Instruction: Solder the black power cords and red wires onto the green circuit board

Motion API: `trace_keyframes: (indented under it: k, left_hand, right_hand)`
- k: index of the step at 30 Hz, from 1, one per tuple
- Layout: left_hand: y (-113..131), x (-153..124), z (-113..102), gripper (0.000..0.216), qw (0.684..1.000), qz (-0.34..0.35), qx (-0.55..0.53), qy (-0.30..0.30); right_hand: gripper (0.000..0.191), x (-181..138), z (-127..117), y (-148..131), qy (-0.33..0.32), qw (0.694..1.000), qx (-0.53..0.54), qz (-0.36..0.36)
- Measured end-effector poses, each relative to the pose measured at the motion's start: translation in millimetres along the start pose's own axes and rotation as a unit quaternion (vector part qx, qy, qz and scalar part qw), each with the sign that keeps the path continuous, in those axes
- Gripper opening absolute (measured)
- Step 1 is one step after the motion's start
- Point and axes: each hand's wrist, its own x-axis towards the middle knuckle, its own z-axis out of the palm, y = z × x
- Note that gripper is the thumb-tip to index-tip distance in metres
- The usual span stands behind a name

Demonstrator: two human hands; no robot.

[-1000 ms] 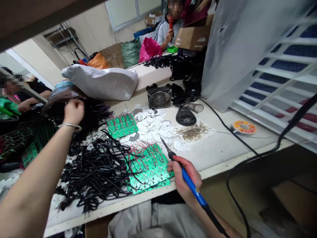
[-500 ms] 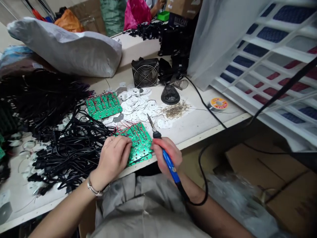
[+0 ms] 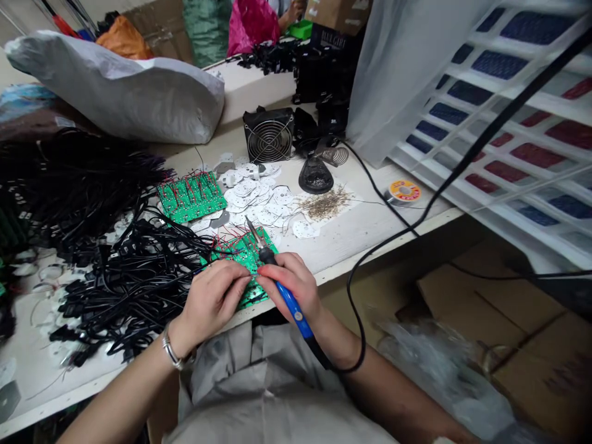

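My right hand (image 3: 298, 287) is closed around the blue handle of a soldering iron (image 3: 291, 305). The iron's tip points up and away, over the far side of a green circuit board (image 3: 253, 296) with red wires. My left hand (image 3: 213, 299) is over the board's left side, thumb and fingers pinched together; what they hold is too small to make out. The fingertips of both hands almost meet above the board. Black cables with plugs (image 3: 134, 283) lie heaped beside my left hand. Behind, a second green circuit board (image 3: 192, 200) carries rows of red and black wires.
White disc-shaped pieces (image 3: 250, 194) lie beyond the boards. A small fan (image 3: 269, 137), an iron stand (image 3: 316, 176) and a solder spool (image 3: 403, 192) stand further back. The iron's black cord loops right, past a white plastic crate (image 3: 499, 117). Another person's hand (image 3: 296, 9) shows far off.
My right hand has moved left with the soldering iron, bringing its fingertips close to my left hand's. My left hand has shifted slightly over the board. The cord has swung along.
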Motion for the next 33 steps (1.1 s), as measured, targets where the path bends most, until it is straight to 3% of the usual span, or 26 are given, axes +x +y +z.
trace_keyframes:
  k: [3, 8, 15, 19, 21, 25, 27, 33]
  left_hand:
    - [-2, -1, -1, 0.009, 1.0, 0.012, 0.002, -0.003]
    - [-5, -6, -1, 0.011, 0.996, 0.073, 0.04, 0.024]
    - [2, -12, 4, 0.011, 0.993, -0.035, -0.104, 0.041]
    - [1, -14, 4, 0.009, 0.988, -0.062, -0.127, 0.055]
    - [-2, -14, 1, 0.007, 0.992, -0.042, -0.107, 0.055]
    - [-8, -16, -6, 0.015, 0.995, 0.089, -0.022, 0.036]
    - [-9, -17, -6, 0.017, 0.993, 0.112, -0.008, 0.04]
    - [0, -12, 1, 0.011, 0.992, -0.015, -0.081, 0.093]
  right_hand:
    - [0.008, 0, -1, 1, -0.005, 1.0, 0.006, -0.015]
    - [0.011, -2, -1, -7, -0.022, 0.998, 0.048, 0.042]
    - [0.008, -3, 4, -17, -0.015, 0.99, 0.129, 0.055]
    - [0.01, -4, 9, -19, -0.005, 0.979, 0.19, 0.075]
    - [0.01, -4, 11, -19, -0.005, 0.975, 0.207, 0.087]
    - [0.012, -7, 12, -18, -0.005, 0.971, 0.223, 0.086]
    - [0.012, -8, 13, -18, -0.003, 0.972, 0.222, 0.083]
    - [0.01, -7, 20, -24, 0.044, 0.983, 0.161, 0.079]
